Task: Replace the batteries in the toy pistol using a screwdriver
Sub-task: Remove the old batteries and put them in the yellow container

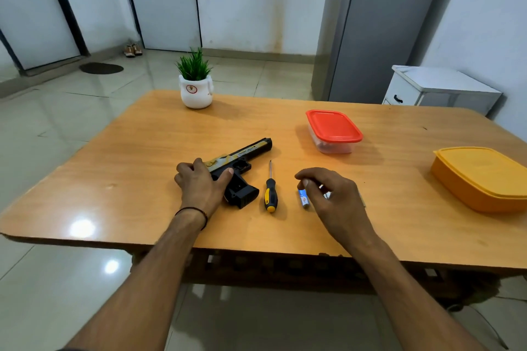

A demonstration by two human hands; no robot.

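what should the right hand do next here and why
Probably close the right hand on the blue battery lying under its fingertips. The left hand already pins the toy pistol flat on the table, and the screwdriver lies untouched between them.

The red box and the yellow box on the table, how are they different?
The red-lidded box has a see-through body, while the yellow box is yellow all over. The red-lidded box looks smaller; the yellow box looks wider and flatter. The red-lidded box sits farther from the person, behind the right hand; the yellow box sits at the table's right edge, partly out of view. Both are closed, with rounded corners.
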